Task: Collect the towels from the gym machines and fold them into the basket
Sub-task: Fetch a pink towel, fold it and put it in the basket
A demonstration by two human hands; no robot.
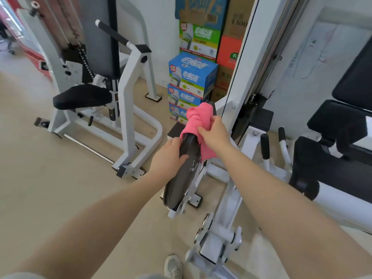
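A pink towel (198, 117) is draped over the top edge of a dark weight plate (182, 174) mounted on a white gym machine in the middle of the view. My right hand (215, 135) grips the bunched towel at the plate's top. My left hand (171, 156) rests flat against the plate's left face, thumb over its surface. No basket is in view.
A white seated machine with a black seat (82, 96) stands to the left. Stacked drink cartons (191, 83) sit against the back wall. A black padded bench (340, 125) is at the right. Beige floor lies open at the lower left, and my shoe (173, 266) shows at the bottom.
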